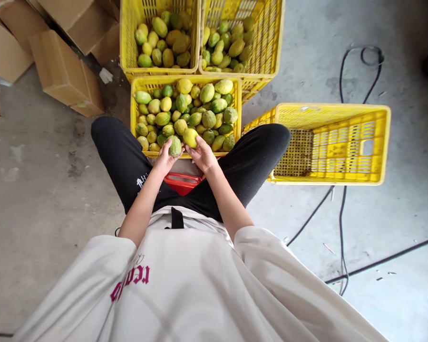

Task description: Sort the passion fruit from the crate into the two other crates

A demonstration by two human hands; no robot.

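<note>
Above the near edge of a full yellow crate (239, 102), both of my hands are closed on fruit. My left hand (165, 159) grips a round green lemon (175, 147) with rough skin. In my right hand (204, 156) is a smoother yellow lemon (190, 137), its lower side hidden by my fingers. The two lemons are close side by side. Just beyond them, the crate is filled with loose green and yellow lemons (180, 102) of mixed sizes.
Two deeper yellow crates (160, 71) with more lemons stand behind. At the right, another yellow crate (356, 178) lies near black cables (341, 228). Cardboard boxes (62, 71) sit at the upper left. Something red (183, 182) shows between my legs.
</note>
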